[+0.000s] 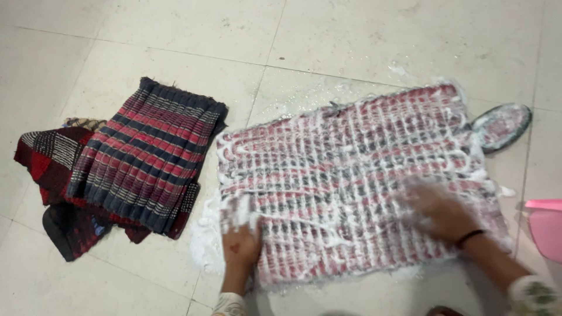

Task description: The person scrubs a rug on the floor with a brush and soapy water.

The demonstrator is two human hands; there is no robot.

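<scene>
Soapy red-and-grey woven mat on tiled floor, left hand flat, fingers spread at its 7 o'clock corner, right hand blurred, open on its 4 o'clock part, folded striped mats at 9 o'clock

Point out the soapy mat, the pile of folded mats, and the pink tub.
Soapy mat [351,175]: head view, on its foamy middle.
Pile of folded mats [146,158]: head view, on the top striped mat.
Pink tub [547,228]: head view, on its side wall.
</scene>
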